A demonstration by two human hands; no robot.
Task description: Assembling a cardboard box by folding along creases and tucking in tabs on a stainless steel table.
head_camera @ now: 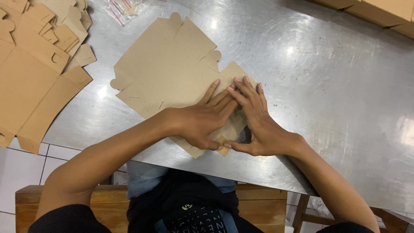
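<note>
Hands press flat on a die-cut cardboard blank (172,73) lying near the front edge of the steel tabletop (327,95): left hand (200,121) and right hand (258,123) touch, fingers (248,92) extended together, clamped on nothing. Stacked cardboard blanks (32,69) lie left; plastic bags (123,8) behind; brown boxes (379,13) far right.

A stack of flat cardboard blanks (30,64) lies at the left edge of the steel desk (327,86). A clear plastic bag (125,8) sits at the desk's far edge, and cardboard boxes (379,13) at its far right corner.

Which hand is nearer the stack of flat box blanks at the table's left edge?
Left. The left hand presses the flat cardboard blank, closer to the stack; the right hand lies beyond it.
</note>
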